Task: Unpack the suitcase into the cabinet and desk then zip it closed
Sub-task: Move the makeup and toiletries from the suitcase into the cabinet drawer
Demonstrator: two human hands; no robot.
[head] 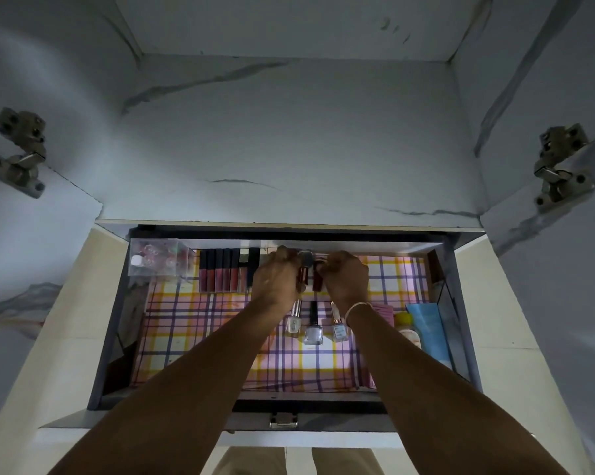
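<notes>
Here, hands (309, 279) among lip glosses (222, 274), nail polishes (313, 329)

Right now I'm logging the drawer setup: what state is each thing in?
Drawer: pulled open.
Left hand: closed on a dark red tube.
Right hand: closed on another dark red tube.
Lip gloss row: lying side by side.
Three nail polish bottles: lying flat, capped.
Clear box: holding small bottles.
</notes>
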